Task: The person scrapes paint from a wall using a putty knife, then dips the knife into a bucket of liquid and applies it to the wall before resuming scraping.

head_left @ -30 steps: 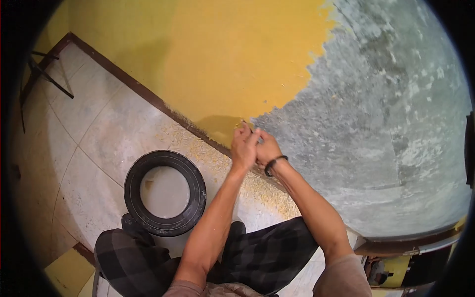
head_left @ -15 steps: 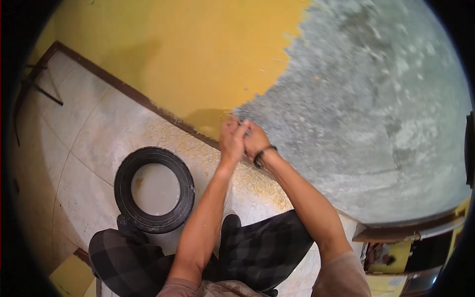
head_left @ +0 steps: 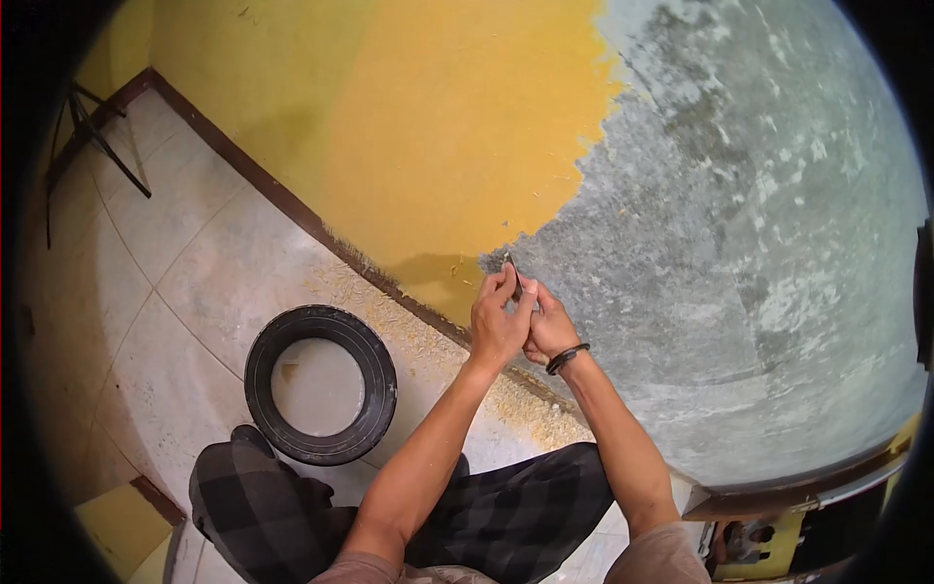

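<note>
Both hands come together on a small scraper [head_left: 516, 275], a thin dark tool with a light tip, set against the wall where yellow paint [head_left: 418, 175] meets bare grey plaster [head_left: 671, 253]. My left hand [head_left: 499, 321] is closed, its fingers pressed along the tool near the tip. My right hand [head_left: 551, 327], with a dark bracelet [head_left: 567, 358] at the wrist, is closed around the lower part. Fingers cover most of the handle, so its full shape is hidden. Yellow paint flakes [head_left: 530, 409] lie along the wall's foot below the hands.
A round black tub [head_left: 255, 384] with whitish contents stands on the tiled floor [head_left: 195, 292], left of my forearms. A brown baseboard [head_left: 282, 200] edges the wall. Thin black metal legs [head_left: 117, 151] stand at the far left. Another person [head_left: 747, 537] shows at lower right.
The view has shifted, so the tub and hands appear lower and further right. The hands sit slightly lower against the paint edge, and the scraper shows more clearly between the fingers.
</note>
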{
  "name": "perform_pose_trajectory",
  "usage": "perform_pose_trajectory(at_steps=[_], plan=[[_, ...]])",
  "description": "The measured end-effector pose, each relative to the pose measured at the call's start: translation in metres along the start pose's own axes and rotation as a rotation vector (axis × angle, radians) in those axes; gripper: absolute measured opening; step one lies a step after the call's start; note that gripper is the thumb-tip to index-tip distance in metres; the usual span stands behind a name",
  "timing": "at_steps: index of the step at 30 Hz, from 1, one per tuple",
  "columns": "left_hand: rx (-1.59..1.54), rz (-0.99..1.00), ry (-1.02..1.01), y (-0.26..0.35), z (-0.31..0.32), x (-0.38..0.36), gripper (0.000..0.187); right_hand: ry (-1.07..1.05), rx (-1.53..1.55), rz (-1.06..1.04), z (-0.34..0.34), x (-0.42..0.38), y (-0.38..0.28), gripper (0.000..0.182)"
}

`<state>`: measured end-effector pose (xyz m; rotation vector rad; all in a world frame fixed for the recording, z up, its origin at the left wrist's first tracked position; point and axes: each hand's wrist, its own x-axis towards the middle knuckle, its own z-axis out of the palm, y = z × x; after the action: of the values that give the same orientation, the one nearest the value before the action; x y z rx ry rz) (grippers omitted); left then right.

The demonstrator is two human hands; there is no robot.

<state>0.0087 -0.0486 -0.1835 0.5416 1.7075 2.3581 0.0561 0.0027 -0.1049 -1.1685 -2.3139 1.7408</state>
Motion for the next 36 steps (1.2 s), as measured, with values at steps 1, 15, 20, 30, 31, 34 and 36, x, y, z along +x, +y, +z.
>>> perform_pose_trajectory(at_steps=[1,15,20,30,31,34,36], plan=[[0.058,0.052,0.042,-0.004,0.002,0.002,0.041,0.017,-0.049,0.011,0.001,0.003,-0.001,0.035],[-0.159,-0.221,0.128,-0.020,-0.015,0.010,0.028,-0.048,0.070,0.186,0.005,0.011,-0.011,0.051],[0.074,0.194,0.347,-0.016,0.002,0.014,0.029,-0.021,0.049,0.153,0.000,0.008,-0.012,0.047],[-0.067,-0.211,0.262,0.014,0.004,0.030,0.016,0.045,-0.017,0.101,0.009,0.002,-0.017,0.040],[0.107,-0.168,0.224,0.011,0.003,0.035,0.016,0.049,-0.025,0.106,0.008,0.003,-0.018,0.040],[0.256,-0.102,0.220,0.002,-0.003,0.047,0.015,0.011,-0.009,0.107,0.014,0.009,-0.022,0.040],[0.241,-0.076,0.257,0.001,-0.003,0.044,0.016,0.018,0.027,0.125,0.020,0.012,-0.020,0.040]])
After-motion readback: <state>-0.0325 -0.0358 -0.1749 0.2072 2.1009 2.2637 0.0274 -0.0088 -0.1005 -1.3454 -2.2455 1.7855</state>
